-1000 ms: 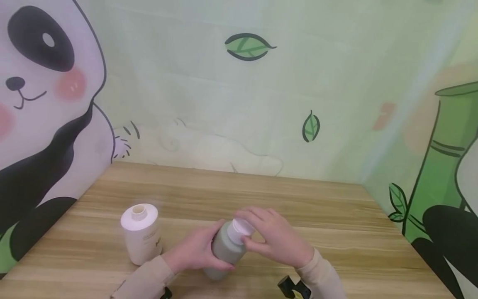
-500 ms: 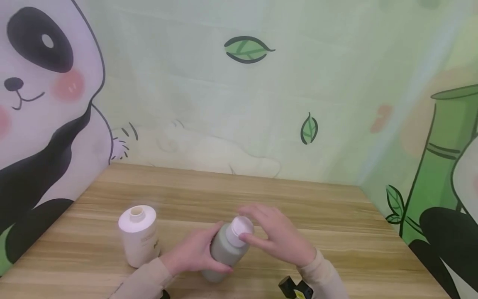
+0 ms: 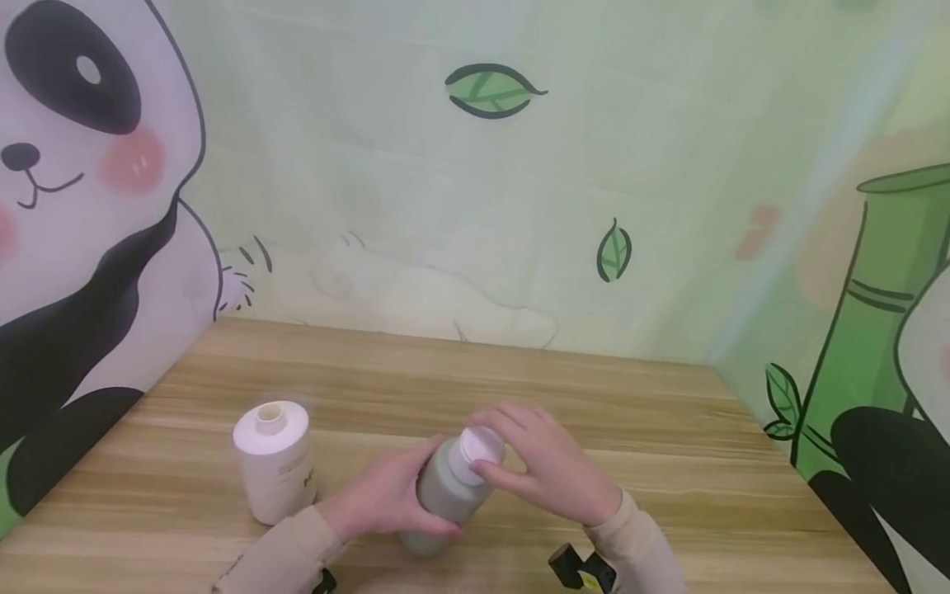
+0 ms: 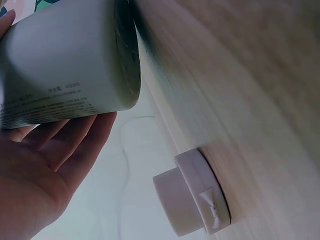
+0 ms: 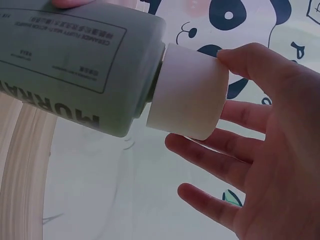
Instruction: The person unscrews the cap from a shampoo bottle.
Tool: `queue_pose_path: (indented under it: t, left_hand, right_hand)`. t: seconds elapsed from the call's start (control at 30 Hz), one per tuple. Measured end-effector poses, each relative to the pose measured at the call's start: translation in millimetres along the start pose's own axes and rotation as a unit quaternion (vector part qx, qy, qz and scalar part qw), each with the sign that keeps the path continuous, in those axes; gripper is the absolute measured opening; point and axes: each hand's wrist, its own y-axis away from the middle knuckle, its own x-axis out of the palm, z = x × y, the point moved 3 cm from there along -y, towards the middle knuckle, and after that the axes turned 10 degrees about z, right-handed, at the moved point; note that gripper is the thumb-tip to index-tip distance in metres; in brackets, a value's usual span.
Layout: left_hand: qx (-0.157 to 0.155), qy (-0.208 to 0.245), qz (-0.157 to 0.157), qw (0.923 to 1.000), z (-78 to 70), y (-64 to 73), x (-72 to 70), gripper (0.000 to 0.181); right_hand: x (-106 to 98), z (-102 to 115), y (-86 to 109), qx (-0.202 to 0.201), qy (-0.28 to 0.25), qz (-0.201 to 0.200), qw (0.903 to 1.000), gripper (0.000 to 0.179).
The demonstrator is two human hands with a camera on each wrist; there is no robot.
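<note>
A grey-green shampoo bottle [image 3: 445,495] leans to the right over the table, its base low and its top raised. My left hand [image 3: 389,491] grips its body, thumb on the near side. White and wide, the bottle's cap [image 5: 187,92] sits on the neck, with a narrow gap showing below it. My right hand [image 3: 552,462] pinches this cap between thumb and fingers; the ring and little fingers stand off it in the right wrist view. Printed text shows on the bottle in both wrist views.
A white bottle [image 3: 275,466] with an uncapped neck stands upright left of my left hand. In the left wrist view a pale stepped piece with a small bow [image 4: 202,192] rests on the wooden table [image 3: 356,367]. Behind is a printed panda backdrop [image 3: 416,181].
My right hand's fingers have shifted around the cap, lifting off a little half a second ago and closing on it again. The left hand keeps its grip on the bottle.
</note>
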Motion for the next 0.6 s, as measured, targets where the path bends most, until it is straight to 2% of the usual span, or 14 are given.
queue_pose_path:
  t: [0.4, 0.6]
  left_hand:
    - [0.007, -0.006, 0.001, 1.0, 0.4, -1.0, -0.5, 0.069]
    - [0.005, -0.005, 0.0, 1.0, 1.2, -0.9, -0.9, 0.07]
  right_hand:
    - [-1.1, -0.3, 2.0, -0.039, 0.007, 0.008, 0.9992, 0.039]
    - [-1.8, -0.5, 1.9, -0.025, -0.003, 0.017, 0.9995, 0.043]
